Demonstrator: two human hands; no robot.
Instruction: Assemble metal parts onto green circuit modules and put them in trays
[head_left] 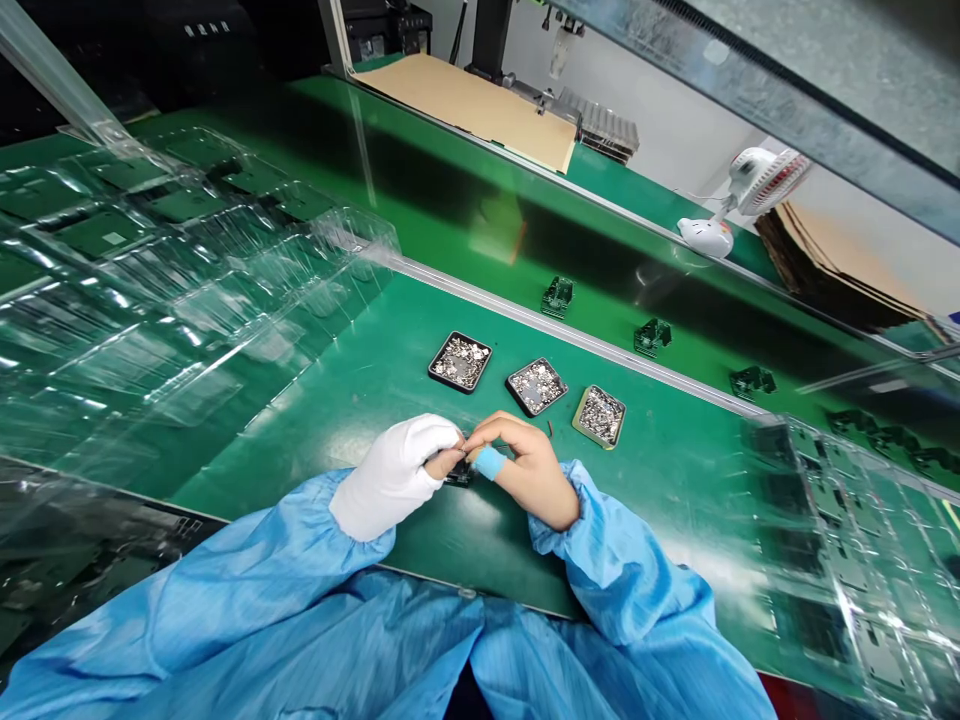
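My left hand (397,470), in a white glove with bare fingertips, is closed at a small dark part (459,474) on the green bench. My right hand (525,468), bare with a blue wrap on one finger, meets it there with its fingertips pinched together. Fingers cover most of the part, and what lies between the tips is too small to name. Just beyond my hands stand three small trays of shiny metal pieces: a left one (460,361), a middle one (536,386) and a right one (599,416).
Clear plastic trays (187,290) spread over the left side; more trays with dark parts (847,520) stand at the right. Behind a metal rail (525,325), several dark assemblies sit on a green strip. A small white fan (757,185) and cardboard (472,105) are further back.
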